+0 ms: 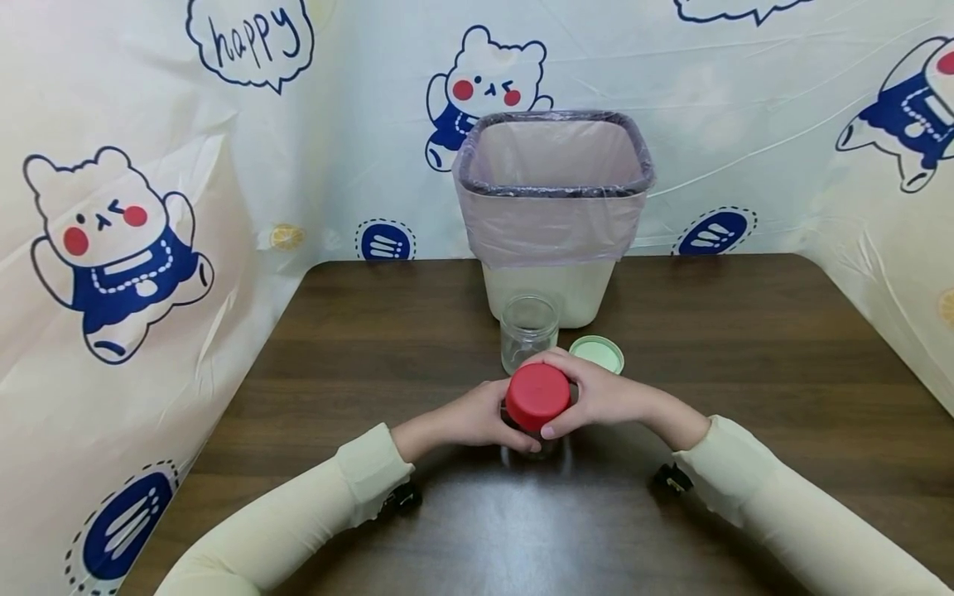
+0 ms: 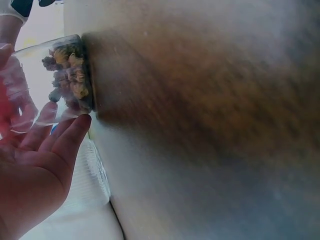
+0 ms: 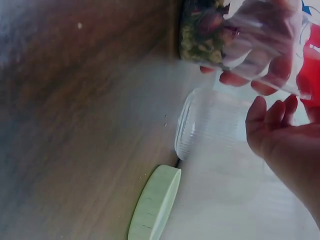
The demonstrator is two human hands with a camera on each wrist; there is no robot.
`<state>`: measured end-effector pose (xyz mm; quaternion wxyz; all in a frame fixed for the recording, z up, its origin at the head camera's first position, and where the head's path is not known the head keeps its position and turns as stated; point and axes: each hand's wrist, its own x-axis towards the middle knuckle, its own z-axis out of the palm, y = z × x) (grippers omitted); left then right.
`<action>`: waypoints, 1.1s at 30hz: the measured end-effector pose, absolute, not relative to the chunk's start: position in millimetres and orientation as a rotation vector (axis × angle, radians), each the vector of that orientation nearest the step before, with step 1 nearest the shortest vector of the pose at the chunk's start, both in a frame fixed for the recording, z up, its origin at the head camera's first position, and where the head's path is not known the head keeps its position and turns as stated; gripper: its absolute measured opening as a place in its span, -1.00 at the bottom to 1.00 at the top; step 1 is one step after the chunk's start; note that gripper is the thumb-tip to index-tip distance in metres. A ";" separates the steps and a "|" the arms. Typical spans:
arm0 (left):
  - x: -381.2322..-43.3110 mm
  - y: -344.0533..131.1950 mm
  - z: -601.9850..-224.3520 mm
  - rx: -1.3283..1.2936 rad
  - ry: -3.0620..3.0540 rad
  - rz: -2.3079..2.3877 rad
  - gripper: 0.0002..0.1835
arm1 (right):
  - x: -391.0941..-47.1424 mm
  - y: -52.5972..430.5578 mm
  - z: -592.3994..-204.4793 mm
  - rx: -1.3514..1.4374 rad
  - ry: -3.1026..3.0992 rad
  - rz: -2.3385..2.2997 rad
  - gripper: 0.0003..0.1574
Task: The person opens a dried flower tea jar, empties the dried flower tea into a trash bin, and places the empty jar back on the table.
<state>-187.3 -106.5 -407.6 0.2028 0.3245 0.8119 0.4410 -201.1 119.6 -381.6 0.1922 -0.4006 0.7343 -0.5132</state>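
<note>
A clear jar [image 2: 37, 70] with a red screw lid [image 1: 538, 396] appears to stand upright on the table, between both hands. Dried flower buds [image 2: 70, 75] fill its lower part. From the left side, my left hand [image 1: 477, 415] grips the jar's body, its fingers passing behind the glass. My right hand [image 1: 596, 393] holds the red lid from the right, thumb at the front edge and fingers round the back. Just behind the hands stands a second clear glass jar [image 1: 529, 335] with no lid on it. Beside that jar lies a light green lid [image 1: 599, 353].
A cream bin [image 1: 551, 290] lined with a thin plastic bag stands at the back of the dark wooden table [image 1: 358, 331], right behind the glass jar. Patterned cloth [image 1: 387, 124] hangs behind the table and along both sides.
</note>
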 end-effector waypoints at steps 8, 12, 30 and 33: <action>-188.4 -105.7 -407.6 0.905 2.272 1.226 -0.37 | -211.0 121.7 -382.4 -1.168 1.932 -1.413 -0.15; -188.3 -105.8 -407.4 0.914 2.267 1.227 -0.37 | -209.4 122.0 -383.7 -1.173 1.929 -1.421 -0.15; -184.0 -104.8 -408.4 0.872 2.332 1.222 -0.39 | -166.7 117.3 -385.8 -0.965 2.403 -1.511 -0.16; -183.9 -104.6 -408.1 0.870 2.337 1.217 -0.40 | -158.9 112.5 -386.5 -0.883 2.494 -1.528 -0.14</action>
